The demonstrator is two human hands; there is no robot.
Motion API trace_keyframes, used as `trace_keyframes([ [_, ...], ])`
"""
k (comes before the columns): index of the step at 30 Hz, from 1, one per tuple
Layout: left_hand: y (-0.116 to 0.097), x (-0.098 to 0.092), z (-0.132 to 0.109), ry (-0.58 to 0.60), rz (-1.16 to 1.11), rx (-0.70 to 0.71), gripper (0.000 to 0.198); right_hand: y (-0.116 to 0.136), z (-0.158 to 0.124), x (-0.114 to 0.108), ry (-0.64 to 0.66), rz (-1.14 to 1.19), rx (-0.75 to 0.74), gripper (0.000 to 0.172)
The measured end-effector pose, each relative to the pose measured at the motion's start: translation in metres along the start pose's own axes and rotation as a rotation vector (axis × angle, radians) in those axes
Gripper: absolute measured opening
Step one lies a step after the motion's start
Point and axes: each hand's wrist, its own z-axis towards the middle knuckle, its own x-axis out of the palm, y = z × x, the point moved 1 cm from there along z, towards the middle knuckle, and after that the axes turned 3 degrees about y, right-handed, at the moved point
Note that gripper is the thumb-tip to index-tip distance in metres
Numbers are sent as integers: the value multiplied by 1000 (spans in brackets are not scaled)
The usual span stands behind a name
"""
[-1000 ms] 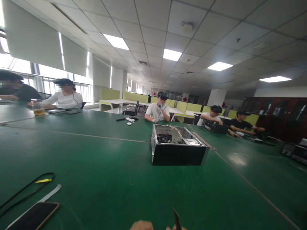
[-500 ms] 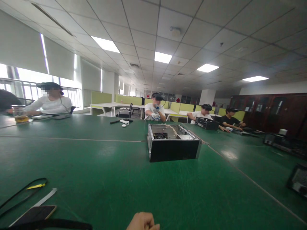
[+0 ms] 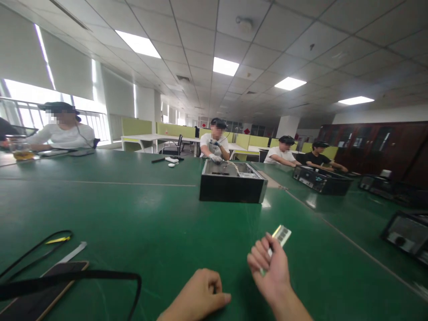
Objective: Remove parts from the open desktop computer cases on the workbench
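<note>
At the bottom edge the left hand (image 3: 198, 296) rests on the green table (image 3: 160, 223) with its fingers curled into a loose fist, and nothing can be seen inside it. Just beside it, the right hand (image 3: 271, 273) is raised a little off the surface, its fingers pinched around the lower end of a memory module (image 3: 281, 234). The module's green edge and white label stick out above the fingertips, tilted up and to the right, clear of the table. To the near left lies a dark phone (image 3: 42, 292), screen up, with a black strap (image 3: 87, 277) looping over it. A white strip (image 3: 72, 253) sits just past it, and a thin black cable (image 3: 36, 249) with a yellow tag curves beside that. Further out, in the middle of the table, stands an open computer case (image 3: 232, 187), black front wall towards the camera. It is well apart from both hands. A second case (image 3: 321, 179) sits off to the right. Behind the open case a person in a white shirt (image 3: 215, 145) is seated with gloved hands at its far rim, and other seated people line the far and left sides of the table
</note>
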Motion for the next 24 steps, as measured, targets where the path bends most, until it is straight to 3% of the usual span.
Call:
trace_keyframes([
  [3,-18,20,-5,205,-147,65,27,34,27,17,-43,467,16,32],
  [7,-28,52,-7,381,-261,149,19,47,26,45,55,692,-39,33],
  [10,-31,63,-11,359,-366,168,22,38,16,59,110,762,-26,34],
  [14,-45,59,-22,262,-373,110,41,26,8,70,113,823,22,36],
  [19,-59,44,-28,186,-394,167,59,15,-8,89,158,680,82,36],
  [24,-53,19,-26,81,-385,330,60,19,-52,106,300,79,41,34],
])
